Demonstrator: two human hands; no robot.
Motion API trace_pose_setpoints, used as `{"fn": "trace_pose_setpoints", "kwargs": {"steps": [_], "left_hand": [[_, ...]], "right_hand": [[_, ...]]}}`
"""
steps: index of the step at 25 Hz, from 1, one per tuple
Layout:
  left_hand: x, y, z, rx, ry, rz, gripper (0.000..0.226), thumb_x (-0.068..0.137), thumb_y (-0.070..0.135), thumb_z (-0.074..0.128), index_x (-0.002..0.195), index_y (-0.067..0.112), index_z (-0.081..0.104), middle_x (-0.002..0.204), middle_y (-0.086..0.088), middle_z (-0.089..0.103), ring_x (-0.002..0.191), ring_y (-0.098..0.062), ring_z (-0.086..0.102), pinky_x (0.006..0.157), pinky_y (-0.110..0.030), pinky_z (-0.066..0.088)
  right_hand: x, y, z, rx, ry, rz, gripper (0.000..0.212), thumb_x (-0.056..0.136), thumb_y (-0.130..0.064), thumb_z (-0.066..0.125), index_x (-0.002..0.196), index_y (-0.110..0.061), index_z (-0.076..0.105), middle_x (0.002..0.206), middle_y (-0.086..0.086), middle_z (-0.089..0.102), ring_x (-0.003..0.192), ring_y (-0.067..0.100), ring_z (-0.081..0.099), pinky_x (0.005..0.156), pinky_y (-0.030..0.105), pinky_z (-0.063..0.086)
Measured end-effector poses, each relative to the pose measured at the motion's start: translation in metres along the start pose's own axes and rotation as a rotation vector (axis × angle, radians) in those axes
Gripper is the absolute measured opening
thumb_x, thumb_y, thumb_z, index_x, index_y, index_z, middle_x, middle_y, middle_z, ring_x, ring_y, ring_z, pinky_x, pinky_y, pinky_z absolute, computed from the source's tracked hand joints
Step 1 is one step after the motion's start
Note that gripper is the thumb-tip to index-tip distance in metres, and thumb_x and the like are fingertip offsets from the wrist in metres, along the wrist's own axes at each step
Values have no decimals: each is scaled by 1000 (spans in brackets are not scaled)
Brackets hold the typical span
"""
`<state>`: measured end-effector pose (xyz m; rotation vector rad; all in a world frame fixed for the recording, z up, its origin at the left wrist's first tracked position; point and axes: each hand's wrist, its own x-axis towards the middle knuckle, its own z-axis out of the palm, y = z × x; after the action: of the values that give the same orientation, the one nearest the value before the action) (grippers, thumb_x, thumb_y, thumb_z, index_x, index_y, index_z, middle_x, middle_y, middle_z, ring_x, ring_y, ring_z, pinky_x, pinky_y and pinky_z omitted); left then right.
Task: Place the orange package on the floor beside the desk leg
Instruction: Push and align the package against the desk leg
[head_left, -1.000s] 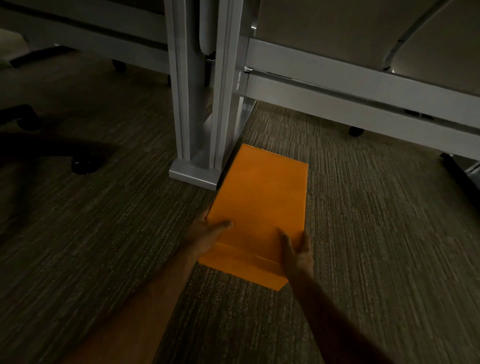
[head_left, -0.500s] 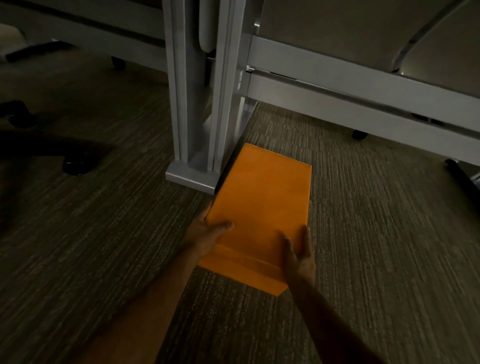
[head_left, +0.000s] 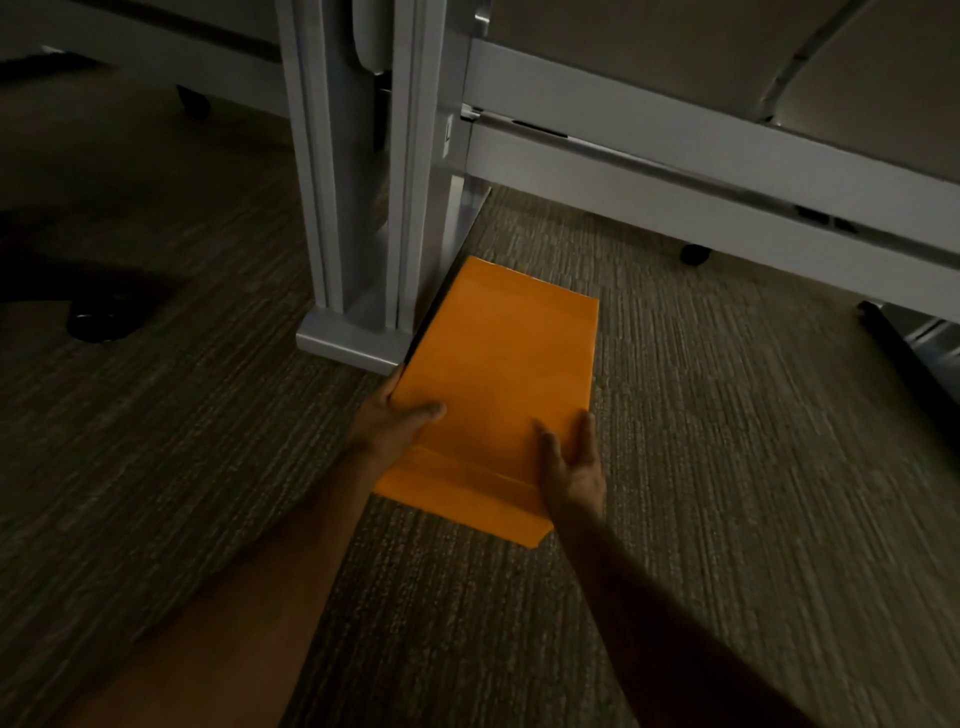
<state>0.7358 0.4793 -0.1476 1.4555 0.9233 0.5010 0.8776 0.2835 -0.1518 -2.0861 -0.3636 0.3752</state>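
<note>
Where the grey desk leg (head_left: 358, 171) meets its flat foot (head_left: 353, 345) on the carpeted floor (head_left: 727, 441), the orange package (head_left: 498, 379) lies low and nearly flat, its left long edge just beside the foot and its far end reaching past the leg's base. Whether its underside fully touches the carpet cannot be told. The left hand (head_left: 387, 423) grips the package's left edge near the near end, thumb lying across the top face and fingers curled under out of sight. The right hand (head_left: 574, 462) clasps the right edge, thumb pressed on top and fingers wrapped along the side. A folded flap runs across the package's near end between the two wrists. Both bare forearms stretch in from the bottom of the view. To the right of the leg, a grey horizontal rail (head_left: 675, 171) runs off toward the edge, with a small black caster (head_left: 695, 254) beneath it. At the far left, a dark chair base with a caster (head_left: 98, 322) rests on the carpet, well apart from the package.
</note>
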Motion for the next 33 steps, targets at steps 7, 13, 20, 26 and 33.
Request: {"fn": "trace_pose_setpoints", "kwargs": {"steps": [7,13,20,26,33], "left_hand": [[-12,5,7,-32,149,1,69,71,29,89,132,32,59,98,14,65,79,3,58,65,-21,44],[-4,8,-37,194,149,-28,74,77,44,82,143,28,50,134,-5,62,113,-24,59,90,-32,44],[-7,1,-33,318,158,24,80,83,58,69,151,36,34,149,-7,49,132,-32,47,103,-43,37],[1,-17,-31,381,209,103,84,79,71,63,150,38,33,148,-6,50,130,-32,49,103,-48,39],[13,-4,-22,646,226,87,80,88,70,50,155,38,20,160,-10,25,141,-39,31,108,-58,32]], "right_hand": [[0,-2,-5,16,-18,22,85,88,-71,54,157,-47,11,163,8,32,140,39,43,109,58,42],[-8,-17,26,-6,-124,18,92,86,-76,51,157,-46,1,165,8,28,139,40,45,110,57,42],[-10,-15,31,-53,-107,-25,90,91,-72,45,160,-34,0,167,12,22,143,41,39,110,53,38],[-10,-7,30,-589,-69,-534,81,88,-83,21,158,-42,14,170,-9,5,155,27,-9,118,58,27],[17,-10,30,-624,-171,-461,93,78,-93,25,157,-44,17,168,-18,6,154,20,-16,118,60,28]]}}
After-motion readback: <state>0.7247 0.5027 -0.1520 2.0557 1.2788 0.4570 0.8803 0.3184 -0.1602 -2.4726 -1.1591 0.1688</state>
